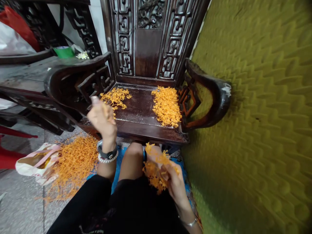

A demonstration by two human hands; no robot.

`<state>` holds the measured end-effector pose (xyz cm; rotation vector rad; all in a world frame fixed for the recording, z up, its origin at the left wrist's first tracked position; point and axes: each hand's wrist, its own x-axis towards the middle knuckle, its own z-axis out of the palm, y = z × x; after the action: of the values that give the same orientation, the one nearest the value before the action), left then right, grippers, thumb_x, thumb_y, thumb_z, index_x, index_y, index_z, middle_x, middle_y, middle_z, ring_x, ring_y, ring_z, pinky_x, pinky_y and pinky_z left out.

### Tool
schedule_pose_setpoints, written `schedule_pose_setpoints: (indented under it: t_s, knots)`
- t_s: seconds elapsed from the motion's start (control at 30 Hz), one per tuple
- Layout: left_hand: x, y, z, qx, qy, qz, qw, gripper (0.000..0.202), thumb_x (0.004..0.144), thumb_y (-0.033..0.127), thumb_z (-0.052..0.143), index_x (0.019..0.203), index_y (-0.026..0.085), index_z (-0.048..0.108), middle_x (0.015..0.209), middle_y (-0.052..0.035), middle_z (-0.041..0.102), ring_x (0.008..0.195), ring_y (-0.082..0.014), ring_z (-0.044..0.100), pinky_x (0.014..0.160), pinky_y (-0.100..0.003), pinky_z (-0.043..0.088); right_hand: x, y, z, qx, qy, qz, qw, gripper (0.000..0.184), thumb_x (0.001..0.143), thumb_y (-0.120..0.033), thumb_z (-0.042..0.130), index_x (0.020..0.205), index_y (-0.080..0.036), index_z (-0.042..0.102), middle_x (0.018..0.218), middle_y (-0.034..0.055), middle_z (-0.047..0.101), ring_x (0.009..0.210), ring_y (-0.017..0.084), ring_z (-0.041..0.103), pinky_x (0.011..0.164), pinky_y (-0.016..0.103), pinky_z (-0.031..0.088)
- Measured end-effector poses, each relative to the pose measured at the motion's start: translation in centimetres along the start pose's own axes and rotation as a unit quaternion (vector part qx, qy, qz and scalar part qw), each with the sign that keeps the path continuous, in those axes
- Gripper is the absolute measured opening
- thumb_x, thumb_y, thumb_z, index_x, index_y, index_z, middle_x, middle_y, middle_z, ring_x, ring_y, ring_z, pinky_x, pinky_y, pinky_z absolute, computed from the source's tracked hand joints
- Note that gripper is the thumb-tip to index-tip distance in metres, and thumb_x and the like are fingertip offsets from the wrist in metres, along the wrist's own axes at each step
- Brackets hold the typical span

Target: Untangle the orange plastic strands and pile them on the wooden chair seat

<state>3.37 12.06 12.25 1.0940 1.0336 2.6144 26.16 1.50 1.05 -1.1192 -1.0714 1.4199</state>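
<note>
My left hand (102,118) is raised in front of the chair seat's left side, fingers curled in and thumb up. It is blurred, and anything inside it is hidden. Just behind it lies a loose, thin pile of curly orange pieces (118,97). Over my lap, my right hand (174,178) is closed on a bunch of orange stringy pieces (156,172), which spread out past the fingers. A thicker, rectangular heap of orange pieces (167,106) rests on the right of the dark wooden seat (140,105).
On the floor at left, a large heap of long orange strands (75,159) spills beside a white cloth bag (36,165). A curved armrest (219,97) stands near the olive-green padded surface (255,113). A side table (26,74) holds a green tape roll (63,52).
</note>
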Motion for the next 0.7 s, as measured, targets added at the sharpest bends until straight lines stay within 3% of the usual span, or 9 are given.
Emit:
schedule_pose_setpoints:
  t_s: [0.07,0.13,0.23,0.3,0.37,0.47,0.53,0.6,0.7]
  knots:
    - [-1.1,-1.8,2.9,0.077,-0.120,0.003,0.990,0.056,0.096,0.048,0.035,0.047,0.021,0.028,0.041,0.0063,0.026,0.036,-0.0082,0.022,0.041,-0.027,0.017,1.2,-0.6,0.0,0.005,0.031,-0.018,0.999,0.041,0.077,-0.050,0.062,0.056,-0.019,0.045,0.048,-0.0071,0.030,0.044,0.007,0.023,0.042,0.021,0.023]
    - [-2.7,-4.4,6.4,0.204,-0.283,0.016,0.937,0.054,0.098,0.048,0.031,0.052,0.020,0.040,0.046,0.0034,0.035,0.042,-0.0103,0.034,0.046,-0.027,0.024,2.1,-1.4,-0.1,-0.024,0.072,-0.064,0.995,0.038,0.078,-0.047,0.061,0.058,-0.019,0.045,0.052,-0.0063,0.032,0.046,0.008,0.026,0.044,0.021,0.025]
    - [-5.1,-8.8,11.0,0.403,-0.483,0.007,0.777,0.039,0.100,0.040,0.031,0.086,0.017,0.059,0.072,-0.0047,0.060,0.068,-0.0172,0.059,0.064,-0.028,0.041,2.7,-2.2,-0.3,-0.103,0.109,-0.127,0.981,0.035,0.082,-0.045,0.057,0.061,-0.018,0.047,0.055,-0.0047,0.038,0.050,0.009,0.033,0.047,0.021,0.028]
    - [-6.4,-11.2,12.9,0.425,-0.536,-0.008,0.729,0.029,0.098,0.033,0.040,0.102,0.013,0.061,0.093,-0.0118,0.064,0.086,-0.0227,0.064,0.076,-0.032,0.045,2.6,-2.5,-0.6,-0.150,0.124,-0.147,0.970,0.035,0.085,-0.044,0.054,0.062,-0.018,0.048,0.055,-0.0046,0.040,0.050,0.009,0.035,0.047,0.021,0.029]
    - [-7.2,-12.6,13.6,0.415,-0.563,-0.020,0.715,0.028,0.092,0.032,0.053,0.109,0.012,0.062,0.111,-0.0169,0.062,0.101,-0.0283,0.062,0.085,-0.036,0.046,2.5,-2.6,-0.9,-0.183,0.137,-0.165,0.960,0.033,0.088,-0.041,0.051,0.065,-0.018,0.051,0.055,-0.0043,0.043,0.050,0.009,0.038,0.048,0.021,0.031]
    - [-7.4,-12.4,12.4,0.400,-0.577,-0.020,0.712,0.035,0.089,0.037,0.057,0.116,0.017,0.064,0.136,-0.0155,0.051,0.124,-0.0316,0.048,0.102,-0.042,0.038,2.3,-2.6,-1.3,-0.202,0.155,-0.186,0.949,0.026,0.090,-0.038,0.050,0.077,-0.017,0.059,0.064,-0.0012,0.053,0.055,0.011,0.045,0.052,0.022,0.035]
    - [-7.2,-10.6,10.3,0.333,-0.571,-0.050,0.749,0.036,0.093,0.042,0.047,0.116,0.019,0.065,0.141,-0.0108,0.049,0.129,-0.0276,0.044,0.107,-0.040,0.034,2.3,-2.5,-1.4,-0.194,0.174,-0.185,0.947,0.025,0.090,-0.038,0.051,0.086,-0.016,0.063,0.068,0.0002,0.056,0.055,0.011,0.047,0.052,0.023,0.037]
    - [-7.2,-7.8,7.4,0.176,-0.556,-0.160,0.796,0.048,0.097,0.049,0.033,0.113,0.019,0.066,0.129,-0.0102,0.060,0.120,-0.0239,0.054,0.101,-0.038,0.041,2.4,-2.5,-1.1,-0.169,0.193,-0.181,0.949,0.025,0.090,-0.039,0.051,0.092,-0.017,0.064,0.065,-0.0008,0.055,0.053,0.011,0.047,0.052,0.023,0.038]
    - [-8.4,-2.9,3.0,-0.029,-0.513,-0.367,0.776,0.071,0.092,0.065,0.015,0.111,0.019,0.066,0.109,-0.0113,0.070,0.099,-0.0236,0.066,0.084,-0.036,0.051,2.9,-2.3,0.0,-0.111,0.182,-0.175,0.961,0.026,0.090,-0.040,0.051,0.093,-0.018,0.062,0.059,-0.0034,0.050,0.049,0.010,0.046,0.050,0.023,0.040]
